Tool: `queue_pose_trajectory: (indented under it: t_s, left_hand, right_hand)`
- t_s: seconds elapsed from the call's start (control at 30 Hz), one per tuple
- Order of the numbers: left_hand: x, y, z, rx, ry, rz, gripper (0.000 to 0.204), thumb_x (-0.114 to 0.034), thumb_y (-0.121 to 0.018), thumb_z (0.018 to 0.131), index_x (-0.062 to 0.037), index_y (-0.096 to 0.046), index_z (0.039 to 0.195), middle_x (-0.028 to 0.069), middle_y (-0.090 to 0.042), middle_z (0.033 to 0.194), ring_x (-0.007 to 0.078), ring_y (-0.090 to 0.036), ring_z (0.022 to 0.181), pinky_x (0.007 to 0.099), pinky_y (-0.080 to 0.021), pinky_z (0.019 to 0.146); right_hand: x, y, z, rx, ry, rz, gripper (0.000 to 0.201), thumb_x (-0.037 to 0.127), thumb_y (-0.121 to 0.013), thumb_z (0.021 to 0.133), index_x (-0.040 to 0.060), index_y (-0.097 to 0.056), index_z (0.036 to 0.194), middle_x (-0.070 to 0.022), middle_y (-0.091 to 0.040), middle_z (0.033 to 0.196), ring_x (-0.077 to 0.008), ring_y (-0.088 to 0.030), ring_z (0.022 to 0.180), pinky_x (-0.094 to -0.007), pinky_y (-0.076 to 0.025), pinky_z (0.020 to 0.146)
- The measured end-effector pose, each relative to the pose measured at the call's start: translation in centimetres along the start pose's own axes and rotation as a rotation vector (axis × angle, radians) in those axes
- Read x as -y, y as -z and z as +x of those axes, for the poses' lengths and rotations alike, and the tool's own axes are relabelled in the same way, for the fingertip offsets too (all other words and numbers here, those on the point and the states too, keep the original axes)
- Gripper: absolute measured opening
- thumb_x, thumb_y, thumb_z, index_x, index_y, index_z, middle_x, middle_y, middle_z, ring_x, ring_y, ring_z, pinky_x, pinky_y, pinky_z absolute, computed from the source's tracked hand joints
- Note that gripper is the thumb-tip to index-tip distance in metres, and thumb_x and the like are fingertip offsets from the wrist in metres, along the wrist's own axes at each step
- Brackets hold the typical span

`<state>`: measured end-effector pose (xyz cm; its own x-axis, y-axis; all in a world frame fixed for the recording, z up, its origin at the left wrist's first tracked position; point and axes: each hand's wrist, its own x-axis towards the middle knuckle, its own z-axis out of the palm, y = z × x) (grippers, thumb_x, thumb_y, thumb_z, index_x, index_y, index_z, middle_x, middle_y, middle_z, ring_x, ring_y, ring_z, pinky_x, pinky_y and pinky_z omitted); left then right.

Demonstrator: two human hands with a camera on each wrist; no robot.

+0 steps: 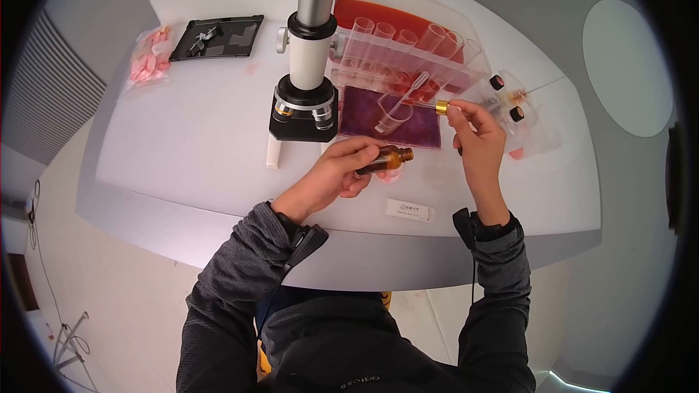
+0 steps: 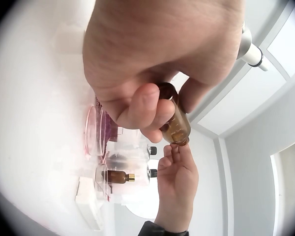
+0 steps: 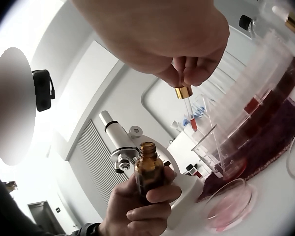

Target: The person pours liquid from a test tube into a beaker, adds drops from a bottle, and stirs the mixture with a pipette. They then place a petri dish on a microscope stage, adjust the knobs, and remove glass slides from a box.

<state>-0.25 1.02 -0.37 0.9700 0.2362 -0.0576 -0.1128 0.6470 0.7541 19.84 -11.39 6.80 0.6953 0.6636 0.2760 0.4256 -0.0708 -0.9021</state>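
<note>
The left hand [image 1: 338,169] grips an uncapped amber glass bottle [image 1: 386,160] over the table front. In the right wrist view that bottle [image 3: 149,172] stands upright, its threaded mouth bare. Pinched in the right hand [image 1: 482,138] is the top of a dropper with a gold collar [image 1: 442,107]; red liquid shows in its glass tube [image 3: 193,123], which is above and near a small beaker [image 1: 394,115]. A plastic pipette [image 1: 413,92] leans in the beaker, with some red liquid at its bottom [image 3: 235,169]. The beaker stands on a dark purple cloth [image 1: 426,125].
A microscope [image 1: 308,73] stands left of the cloth. Behind are a rack of tubes [image 1: 408,47] and a red tray [image 1: 353,9]. Black-capped bottles [image 1: 517,113] lie right; a small white box [image 1: 409,209] is at the front edge. A black tray [image 1: 237,38] sits back left.
</note>
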Motion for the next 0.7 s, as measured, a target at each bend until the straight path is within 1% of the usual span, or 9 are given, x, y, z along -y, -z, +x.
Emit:
queue_pose_trajectory:
  t_s: [0.1, 0.2, 0.5, 0.6, 0.7]
  left_hand:
    - [-0.08, -0.03, -0.02, 0.005, 0.008, 0.017, 0.039, -0.028, -0.048, 0.104, 0.0016, -0.053, 0.129, 0.008, -0.061, 0.092, 0.006, -0.037, 0.053, 0.0213, -0.025, 0.043]
    - [0.0, -0.11, 0.01, -0.003, 0.007, -0.003, 0.035, -0.025, -0.048, 0.104, 0.0014, -0.054, 0.126, 0.0087, -0.063, 0.092, 0.0051, -0.037, 0.051, 0.02, -0.027, 0.043]
    - [0.05, -0.07, 0.04, -0.006, 0.013, 0.006, 0.036, -0.025, -0.048, 0.104, 0.0014, -0.054, 0.127, 0.0081, -0.063, 0.094, 0.0049, -0.037, 0.051, 0.02, -0.027, 0.042]
    - [0.05, -0.01, 0.03, -0.001, 0.012, 0.01, 0.036, -0.025, -0.048, 0.104, 0.0014, -0.054, 0.127, 0.0079, -0.063, 0.094, 0.0048, -0.038, 0.051, 0.0199, -0.027, 0.042]
    - [0.01, -0.09, 0.01, -0.006, 0.01, 0.015, 0.036, -0.025, -0.048, 0.104, 0.0015, -0.054, 0.127, 0.0079, -0.063, 0.094, 0.0047, -0.038, 0.051, 0.0197, -0.027, 0.042]
  right_hand:
    - [0.11, 0.06, -0.07, 0.003, -0.002, 0.002, 0.018, 0.014, -0.07, 0.092, 0.0013, -0.071, 0.104, 0.0001, -0.064, 0.082, -0.0015, -0.048, 0.056, -0.0181, -0.037, 0.049]
    - [0.09, 0.01, -0.12, 0.008, 0.003, 0.008, 0.017, 0.013, -0.07, 0.092, 0.001, -0.071, 0.103, -0.0004, -0.065, 0.083, -0.0015, -0.048, 0.057, -0.0181, -0.038, 0.049]
    - [0.17, 0.01, -0.16, 0.007, 0.014, -0.019, 0.016, 0.012, -0.069, 0.092, 0.0011, -0.071, 0.102, -0.0012, -0.067, 0.084, -0.0024, -0.05, 0.058, -0.0186, -0.04, 0.05]
    - [-0.2, 0.09, -0.06, 0.007, 0.019, -0.019, 0.019, 0.016, -0.07, 0.092, 0.002, -0.071, 0.105, -0.0014, -0.066, 0.084, -0.0034, -0.048, 0.056, -0.018, -0.037, 0.05]
    - [0.21, 0.09, -0.13, 0.005, 0.009, -0.043, 0.016, 0.013, -0.07, 0.091, 0.0011, -0.071, 0.102, -0.0018, -0.067, 0.084, -0.003, -0.05, 0.059, -0.0191, -0.041, 0.05]
